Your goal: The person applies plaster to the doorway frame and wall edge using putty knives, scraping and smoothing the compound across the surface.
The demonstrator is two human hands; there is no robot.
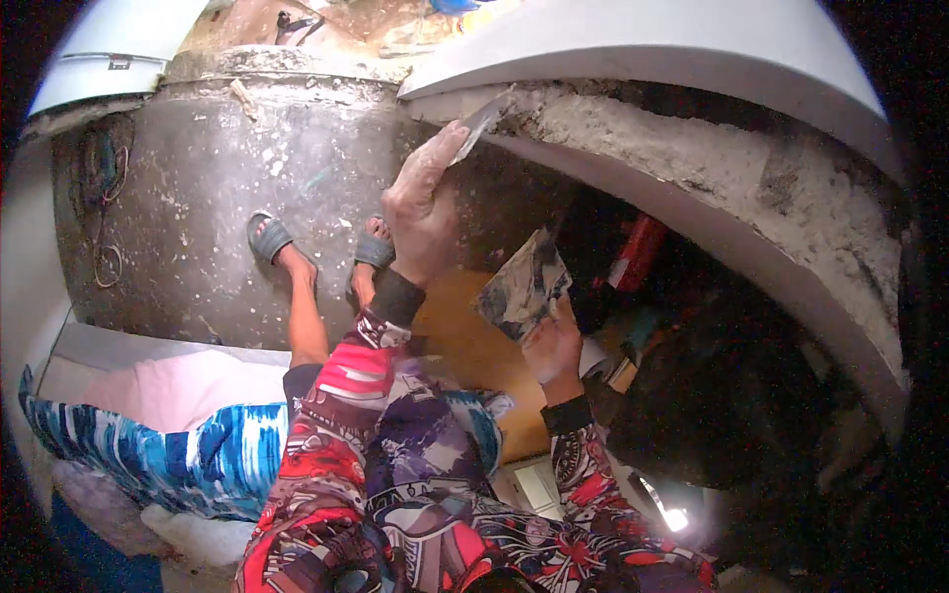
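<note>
My left hand (425,203) is closed around a thin metal scraper (480,128), its handle hidden in the fingers. The blade's tip touches or nearly touches the left end of a rough, plastered ledge (643,143). Lower and to the right, my right hand (556,344) grips a flat, squarish plate (526,284) by its lower corner, thumb on top. Grey and dark smears of paste cover the plate's face. Both sleeves have a red, black and white pattern.
Below the ledge is a dark space with a red object (638,252). A bed with blue-and-white cloth (188,450) stands at lower left. The grey floor (188,227) is speckled white. A cable (107,262) lies at far left, and a light (676,519) glows at lower right.
</note>
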